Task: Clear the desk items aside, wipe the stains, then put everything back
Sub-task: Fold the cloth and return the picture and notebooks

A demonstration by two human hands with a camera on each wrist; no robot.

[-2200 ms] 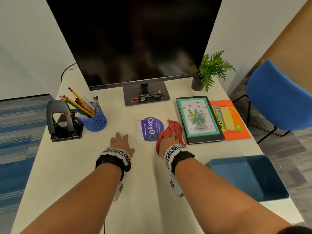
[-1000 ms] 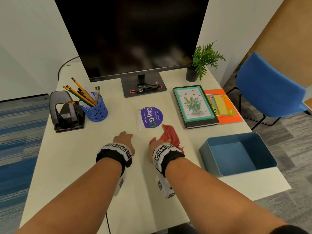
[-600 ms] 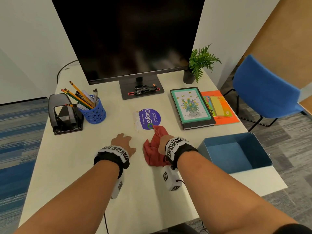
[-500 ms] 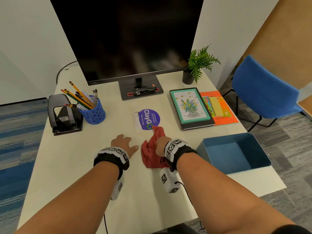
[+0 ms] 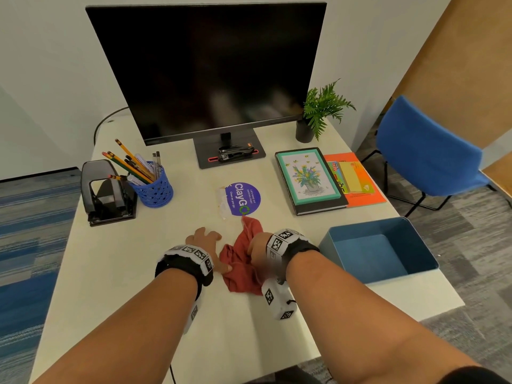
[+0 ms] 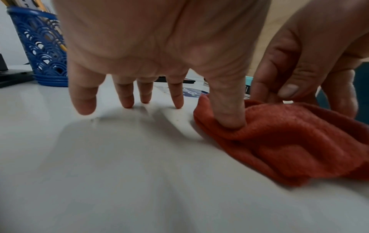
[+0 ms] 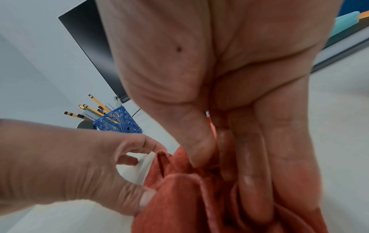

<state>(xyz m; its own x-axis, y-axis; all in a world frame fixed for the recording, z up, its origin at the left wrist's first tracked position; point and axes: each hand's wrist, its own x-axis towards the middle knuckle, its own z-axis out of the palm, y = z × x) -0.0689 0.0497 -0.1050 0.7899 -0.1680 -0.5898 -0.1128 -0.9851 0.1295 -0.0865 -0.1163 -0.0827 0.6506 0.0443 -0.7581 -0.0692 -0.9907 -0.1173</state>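
A crumpled red cloth lies on the white desk just in front of a round purple sticker. My right hand pinches a fold of the cloth between thumb and fingers. My left hand rests beside it with spread, straight fingers touching the desk. Its thumb presses into the cloth's left edge. No stain shows clearly on the desk.
A monitor with a stapler on its base stands at the back. A hole punch and blue pencil cup sit left. A book, orange folder, plant and blue tray sit right, a blue chair beyond.
My right hand has drawn the cloth back from beside the sticker towards me and bunched it up. My left thumb has come onto the cloth's edge.
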